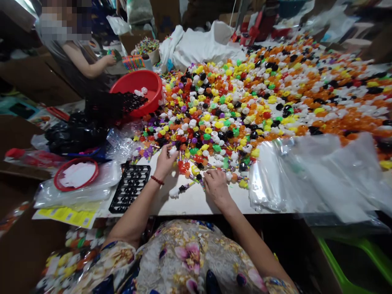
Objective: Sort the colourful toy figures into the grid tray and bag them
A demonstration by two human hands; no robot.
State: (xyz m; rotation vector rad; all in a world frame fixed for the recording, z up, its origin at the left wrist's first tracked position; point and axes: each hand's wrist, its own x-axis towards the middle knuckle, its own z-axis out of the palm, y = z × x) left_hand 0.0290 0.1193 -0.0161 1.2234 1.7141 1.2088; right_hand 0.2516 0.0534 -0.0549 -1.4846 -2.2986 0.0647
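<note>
My left hand (164,164), with a beaded bracelet at its wrist, is at the near edge of the heap. Its thumb and fingers are closed on a small white plastic figure (173,150). My right hand (217,188) rests low over the table with its fingers curled at the striped sticks; what they hold, if anything, is hidden. Between the hands lie a red figure (183,166) and a yellow figure (195,170). Nearer to me is a striped stick with a white figure (174,192) at its end.
The large heap of coloured plastic figures (220,110) spreads over the white table (196,203). A black plastic grid (130,188) and a red basket (95,171) are at left, clear plastic bags (269,175) at right. Behind stand a red tub (157,87) and another person (72,61).
</note>
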